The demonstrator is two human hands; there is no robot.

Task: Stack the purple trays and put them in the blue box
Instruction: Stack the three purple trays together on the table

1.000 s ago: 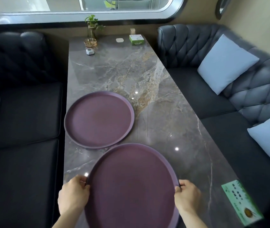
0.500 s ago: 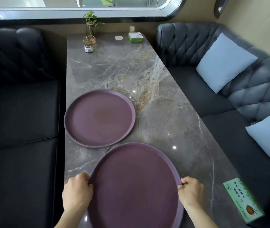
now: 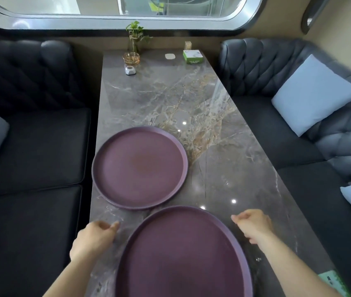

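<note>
Sitting flat on the marble tabletop (image 3: 223,129), the near purple tray (image 3: 183,254), closest to the camera and running off the bottom of the shot. Lying just past its far-left rim, almost touching, the far purple tray (image 3: 139,167). Hovering off the near tray's left side, the left hand (image 3: 94,240), grip loosely curled and holding nothing. Same deal off its right side with the right hand (image 3: 253,225), fingers half-curled, empty, not touching the rim.

Looking like the stacking step, nothing stacked yet. Probably needing both hands on one tray, lifting it and lining it up over the other so the rims nest. Not seeing the blue box anywhere, so no telling where the stack goes.

Sitting way beyond the far tray at the window end: a small plant (image 3: 135,37), a green carton (image 3: 192,57), a little white holder (image 3: 130,70). Nothing blocking the gap between trays. Flanking everything, dark sofas with pale cushions (image 3: 313,93).
</note>
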